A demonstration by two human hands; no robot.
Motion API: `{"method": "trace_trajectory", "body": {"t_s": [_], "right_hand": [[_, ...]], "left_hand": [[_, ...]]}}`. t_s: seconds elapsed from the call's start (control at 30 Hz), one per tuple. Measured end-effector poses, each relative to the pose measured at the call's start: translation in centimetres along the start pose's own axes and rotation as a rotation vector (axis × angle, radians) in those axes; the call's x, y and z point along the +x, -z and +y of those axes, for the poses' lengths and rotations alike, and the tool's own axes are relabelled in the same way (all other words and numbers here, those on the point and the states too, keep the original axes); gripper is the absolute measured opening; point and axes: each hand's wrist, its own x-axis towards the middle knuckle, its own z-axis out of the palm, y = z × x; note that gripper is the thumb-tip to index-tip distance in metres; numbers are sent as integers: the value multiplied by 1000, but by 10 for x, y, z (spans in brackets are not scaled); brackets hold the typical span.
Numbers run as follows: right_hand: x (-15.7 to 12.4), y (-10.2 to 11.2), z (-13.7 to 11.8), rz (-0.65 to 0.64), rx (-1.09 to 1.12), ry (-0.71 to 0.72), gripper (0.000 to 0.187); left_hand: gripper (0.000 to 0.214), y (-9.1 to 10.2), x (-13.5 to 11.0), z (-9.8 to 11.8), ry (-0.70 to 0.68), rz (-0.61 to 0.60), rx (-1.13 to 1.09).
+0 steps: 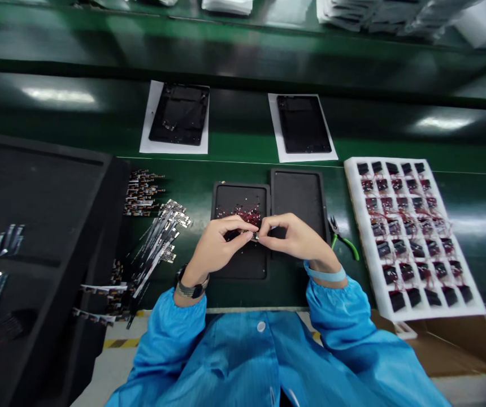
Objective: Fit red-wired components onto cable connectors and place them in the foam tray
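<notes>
My left hand [220,246] and my right hand [296,237] meet over a black tray [243,265] on the green bench. Both pinch one small dark part with a metal end [256,236] between fingertips. Small red-wired parts [247,213] lie in the tray just beyond my fingers. A second black tray [299,195] sits to the right of the first. My left wrist wears a watch, my right wrist a blue band. Blue sleeves cover both arms.
A white foam tray [412,237] with several black wired parts lies at right. Green-handled pliers [343,240] lie beside it. Flat flex strips [158,243] are fanned at left, next to a large black bin [35,226]. Two dark tablets [179,113] [303,123] rest on white sheets beyond.
</notes>
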Motion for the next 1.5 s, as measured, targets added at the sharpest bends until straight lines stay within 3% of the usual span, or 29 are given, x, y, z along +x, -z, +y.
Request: {"method": "trace_trajectory", "body": {"t_s": [0.27, 0.57, 1.3, 1.4, 1.5], "right_hand": [[2, -6, 10, 56, -15, -70, 13], [1, -3, 11, 16, 86, -74, 16], [2, -4, 13, -4, 140, -96, 17], [-4, 2, 5, 81, 127, -40, 18], [-14, 18, 6, 388, 160, 37, 16]], "left_hand": [[16, -4, -1, -4, 2, 55, 92], [14, 4, 0, -4, 37, -15, 13], [13, 5, -2, 3, 94, -15, 28], [11, 5, -3, 20, 80, 59, 55], [9, 0, 7, 49, -16, 163, 95]]}}
